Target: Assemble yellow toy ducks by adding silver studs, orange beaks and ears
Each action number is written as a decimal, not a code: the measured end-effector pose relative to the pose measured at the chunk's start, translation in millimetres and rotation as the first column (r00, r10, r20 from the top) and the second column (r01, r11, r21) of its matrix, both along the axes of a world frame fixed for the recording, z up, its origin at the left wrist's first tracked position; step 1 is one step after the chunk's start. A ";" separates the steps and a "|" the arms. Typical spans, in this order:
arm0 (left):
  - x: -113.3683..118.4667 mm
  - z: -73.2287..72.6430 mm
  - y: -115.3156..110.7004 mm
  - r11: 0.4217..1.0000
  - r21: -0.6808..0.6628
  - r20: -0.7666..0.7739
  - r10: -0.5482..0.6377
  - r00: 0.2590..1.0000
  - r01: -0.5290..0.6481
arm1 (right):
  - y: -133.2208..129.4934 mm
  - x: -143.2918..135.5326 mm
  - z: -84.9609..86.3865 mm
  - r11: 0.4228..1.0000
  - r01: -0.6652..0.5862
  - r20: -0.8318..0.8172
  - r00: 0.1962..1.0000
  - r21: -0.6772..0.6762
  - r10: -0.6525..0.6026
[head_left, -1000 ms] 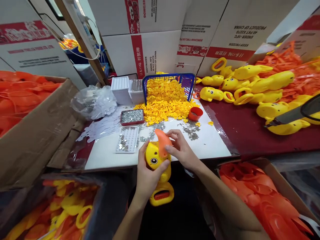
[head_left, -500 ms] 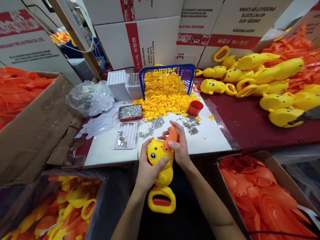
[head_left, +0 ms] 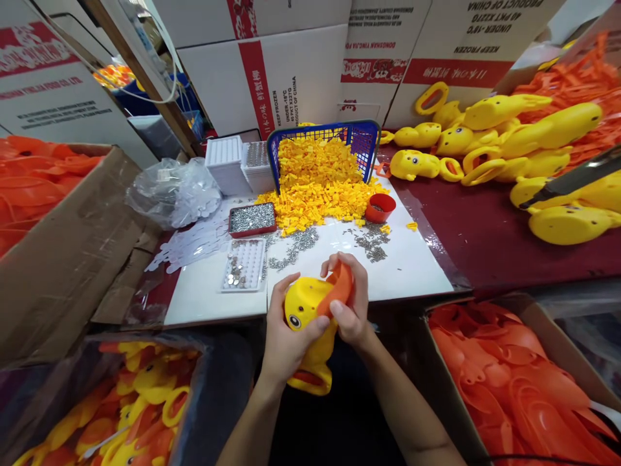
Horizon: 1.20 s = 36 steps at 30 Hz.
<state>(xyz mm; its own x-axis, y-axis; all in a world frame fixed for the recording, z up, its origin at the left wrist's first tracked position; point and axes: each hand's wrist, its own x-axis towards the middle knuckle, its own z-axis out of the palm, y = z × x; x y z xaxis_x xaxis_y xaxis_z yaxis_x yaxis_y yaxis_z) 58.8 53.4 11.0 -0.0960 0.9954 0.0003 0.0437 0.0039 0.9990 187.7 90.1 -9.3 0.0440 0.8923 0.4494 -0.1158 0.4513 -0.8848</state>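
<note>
Left hand (head_left: 287, 346) grasps a rounded yellow plastic toy (head_left: 305, 299), likely light, stiff, best side-held; at its one o'clock, right hand (head_left: 354, 314) pinches a curved orange plastic piece (head_left: 342, 285).

Our left hand (head_left: 287, 340) hides part of the yellow toy (head_left: 306, 299), our right fingers (head_left: 345, 316) part of the orange piece (head_left: 342, 283). The left edge crops a brown carton (head_left: 82, 252); we cannot tell the tiny metal bits (head_left: 252, 219) apart.
</note>
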 end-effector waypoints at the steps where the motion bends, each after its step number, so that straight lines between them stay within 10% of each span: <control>1: -0.2 2.0 -2.9 0.998 0.060 -0.041 0.007 0.999 -0.005 | -3.5 -0.3 3.0 0.996 0.006 -0.026 1.000 0.094 -0.004; 5: -0.9 7.7 -16.1 0.887 0.460 -0.320 0.205 0.925 -0.038 | -18.8 5.5 21.0 0.968 -0.244 -0.245 0.943 -0.058 0.223; 8: -4.7 6.9 -23.8 0.719 0.679 -0.522 0.333 0.785 0.146 | -28.5 11.5 33.5 0.857 -0.438 -0.447 0.846 -0.273 0.290; 17: -5.4 5.0 -30.3 0.521 0.792 -0.549 0.378 0.746 0.318 | -47.8 7.6 44.9 0.914 -0.317 -0.496 0.854 -0.255 0.158; 24: 1.2 -1.5 -31.4 0.577 0.768 -0.493 0.254 0.833 0.279 | -63.1 2.7 50.5 0.970 -0.017 -0.463 0.881 -0.243 -0.101; 30: 5.8 9.4 -28.0 0.823 0.567 -0.123 0.114 0.986 -0.025 | -54.4 3.1 23.6 0.929 -0.332 -0.358 0.897 -0.161 0.259; 36: -8.2 3.0 -16.9 0.806 0.590 -0.081 0.005 0.997 0.044 | -31.3 -7.2 -10.4 0.859 -0.436 -0.192 0.898 -0.270 0.395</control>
<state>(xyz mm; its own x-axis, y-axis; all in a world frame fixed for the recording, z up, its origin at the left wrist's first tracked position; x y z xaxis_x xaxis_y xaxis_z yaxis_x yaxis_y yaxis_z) 50.6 36.5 14.0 -0.0521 0.8018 0.5953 0.1117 -0.5877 0.8013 180.5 58.8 -19.7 -0.3232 0.9302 0.1742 -0.3516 0.0528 -0.9347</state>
